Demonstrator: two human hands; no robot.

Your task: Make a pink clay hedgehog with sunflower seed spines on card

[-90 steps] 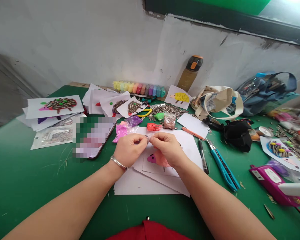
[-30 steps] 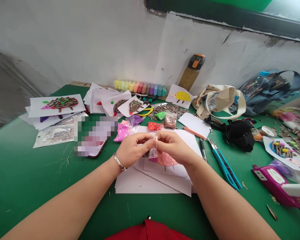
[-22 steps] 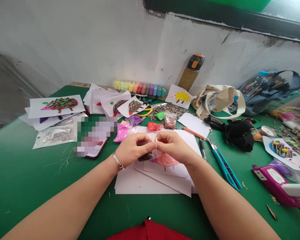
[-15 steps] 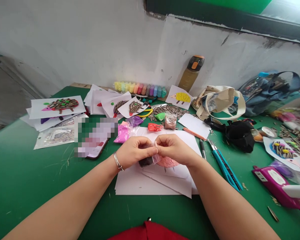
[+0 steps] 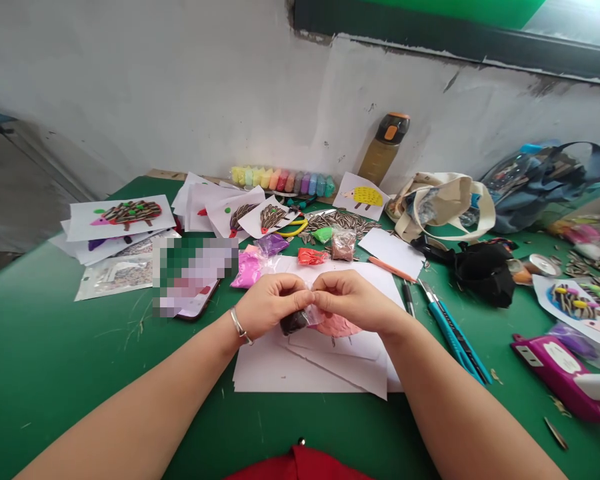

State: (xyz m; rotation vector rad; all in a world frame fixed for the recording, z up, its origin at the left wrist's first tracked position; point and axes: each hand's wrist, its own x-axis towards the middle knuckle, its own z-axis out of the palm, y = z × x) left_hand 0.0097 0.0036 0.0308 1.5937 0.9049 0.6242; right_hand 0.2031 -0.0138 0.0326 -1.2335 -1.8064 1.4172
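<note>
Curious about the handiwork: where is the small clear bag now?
In the head view, the clear bag is pinched between the left hand and right hand, just above the pink clay shape on white paper.

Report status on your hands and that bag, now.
Left hand and right hand pinching small clear bag at top. Dark clay inside. Pink clay shape on paper directly below.

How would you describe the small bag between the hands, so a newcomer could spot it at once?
On the green cutting mat, find the white paper stack. Above it, the left hand and right hand pinch a small clear plastic bag; unlike the bright bags beyond, it holds a dark lump.
</note>
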